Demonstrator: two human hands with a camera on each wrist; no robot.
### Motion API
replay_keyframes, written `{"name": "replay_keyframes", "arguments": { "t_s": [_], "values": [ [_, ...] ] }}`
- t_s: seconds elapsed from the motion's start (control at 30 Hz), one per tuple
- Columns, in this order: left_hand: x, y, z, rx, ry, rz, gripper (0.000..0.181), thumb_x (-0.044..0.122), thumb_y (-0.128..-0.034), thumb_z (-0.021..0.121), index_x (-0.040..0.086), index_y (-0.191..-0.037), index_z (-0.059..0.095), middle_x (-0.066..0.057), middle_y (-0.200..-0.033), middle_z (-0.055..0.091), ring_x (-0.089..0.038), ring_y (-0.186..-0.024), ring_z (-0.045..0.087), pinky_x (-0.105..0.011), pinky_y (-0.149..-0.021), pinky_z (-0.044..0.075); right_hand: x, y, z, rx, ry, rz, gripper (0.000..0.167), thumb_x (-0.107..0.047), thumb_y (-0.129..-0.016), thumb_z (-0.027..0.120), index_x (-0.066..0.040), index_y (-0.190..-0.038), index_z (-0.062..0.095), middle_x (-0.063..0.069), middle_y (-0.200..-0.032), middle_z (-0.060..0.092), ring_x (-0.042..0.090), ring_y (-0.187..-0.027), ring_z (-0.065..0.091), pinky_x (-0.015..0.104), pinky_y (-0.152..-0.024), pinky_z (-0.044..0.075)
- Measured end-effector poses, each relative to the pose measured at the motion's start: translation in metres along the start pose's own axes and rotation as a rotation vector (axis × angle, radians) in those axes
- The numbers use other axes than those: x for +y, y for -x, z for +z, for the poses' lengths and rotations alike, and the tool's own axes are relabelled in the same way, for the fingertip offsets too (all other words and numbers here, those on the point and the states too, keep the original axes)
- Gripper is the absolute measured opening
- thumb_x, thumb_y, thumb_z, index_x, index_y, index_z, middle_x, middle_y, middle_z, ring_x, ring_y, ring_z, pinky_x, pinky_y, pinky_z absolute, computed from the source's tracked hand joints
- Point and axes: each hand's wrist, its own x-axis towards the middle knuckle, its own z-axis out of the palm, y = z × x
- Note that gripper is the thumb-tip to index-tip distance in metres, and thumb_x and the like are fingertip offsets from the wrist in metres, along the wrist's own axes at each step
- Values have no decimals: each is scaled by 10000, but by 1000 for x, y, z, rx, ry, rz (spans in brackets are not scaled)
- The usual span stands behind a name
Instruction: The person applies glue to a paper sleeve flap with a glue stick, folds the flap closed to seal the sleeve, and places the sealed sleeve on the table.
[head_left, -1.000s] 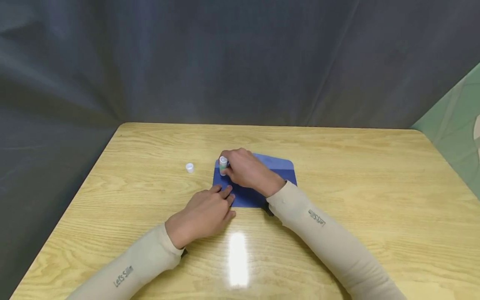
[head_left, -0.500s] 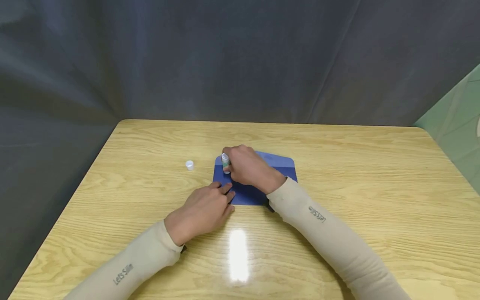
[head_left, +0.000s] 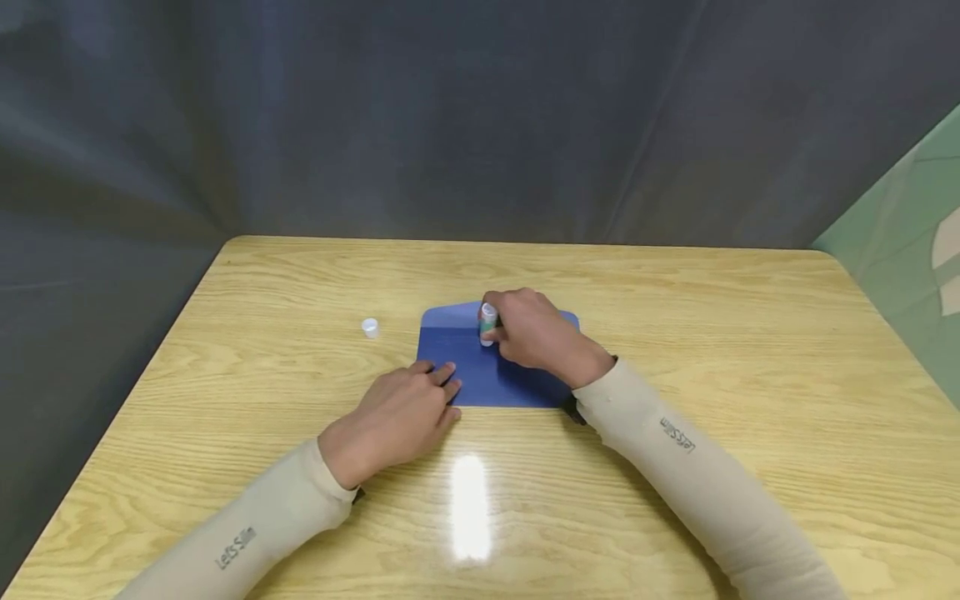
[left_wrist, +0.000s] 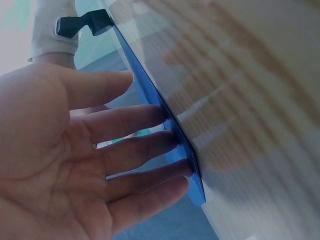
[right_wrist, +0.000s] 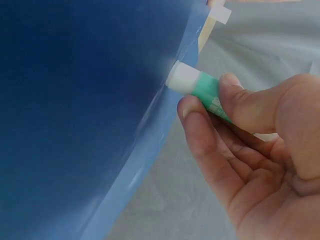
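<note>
A blue envelope (head_left: 472, 375) lies on the table, its lighter flap (head_left: 450, 316) folded open at the far side. My right hand (head_left: 540, 333) pinches a white and green glue stick (right_wrist: 206, 91) between thumb and fingers. The stick's white end meets the envelope near the flap's fold in the right wrist view, and a wet-looking shiny streak runs along there. With fingers spread and fairly straight, my left hand (head_left: 397, 412) rests its fingertips on the envelope's near left corner. A small white cap (head_left: 371, 328) sits on the table left of the envelope.
The wooden table (head_left: 712, 333) stretches out on both sides of the envelope. Behind it hangs a dark curtain (head_left: 480, 117), which also runs down the left side. A green patterned surface (head_left: 900, 225) shows at the far right.
My right hand has moved rightward along the envelope's far side with the glue stick, from its left end to about the middle. My left hand stays on the near left corner.
</note>
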Motion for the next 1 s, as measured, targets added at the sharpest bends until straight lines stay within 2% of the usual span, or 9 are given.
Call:
{"name": "replay_keyframes", "arguments": {
  "t_s": [0.33,0.7,1.0],
  "values": [
    [0,2,-1,13,-25,18,422,307,-1005,574,27,-1313,641,-159,-1418,578,-383,-1281,572,-461,-1047,489,27,27,-11,28,-16,12,108,-145,-903,731,-117,-973,654,-4,-833,689,132,-700,640,302,-652,527],
    [2,2,-2,22,-22,19,421,308,-1002,582,24,-1306,647,-164,-1413,582,-391,-1272,577,-466,-1047,488,65,55,-24,54,10,88,99,-123,-881,751,-119,-950,680,-6,-821,709,172,-710,644,371,-713,538],
    [3,2,-1,8,13,7,439,297,-993,600,3,-1317,631,-192,-1429,563,-407,-1285,559,-475,-1077,461,72,63,-21,98,2,70,97,-106,-887,740,-92,-971,693,31,-850,726,168,-709,652,376,-714,550]
  ]
}}
